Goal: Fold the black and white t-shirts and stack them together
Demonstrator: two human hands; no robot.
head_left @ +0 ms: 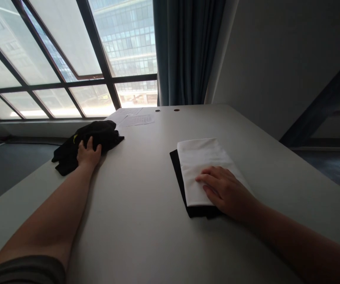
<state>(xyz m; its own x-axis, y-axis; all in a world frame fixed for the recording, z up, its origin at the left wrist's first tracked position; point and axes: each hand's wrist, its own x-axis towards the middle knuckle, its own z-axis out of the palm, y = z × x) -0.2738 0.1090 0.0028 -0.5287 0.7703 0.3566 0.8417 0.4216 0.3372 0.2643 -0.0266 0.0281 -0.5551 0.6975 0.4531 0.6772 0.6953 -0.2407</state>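
Black fabric, rumpled into a loose heap, makes up the garment [101, 129] at the far left of the white table [134, 221] in the head view; a small yellow-green mark shows on it. The left hand [89, 156] lies on its near side with fingers spread; whether the fingertips pinch any cloth cannot be told. The heap covers a stretch of the table's left edge, so a careless push outward could send it over, and a tug on only the top layer could drag it into deeper creases or leave part behind.

Nearer, right of the middle, a white folded cloth [197, 152] lies on a black folded cloth [197, 212], which shows along the left and near sides. The right hand [221, 187] rests palm down on the white one, fingers loosely together and slightly bent. The two layers are not squared up; sideways pressure from that palm could slide the white over the black and ruck both. Paper sheets [138, 119] lie beyond the heap, and a broad sweep of the garment that way could shift them.
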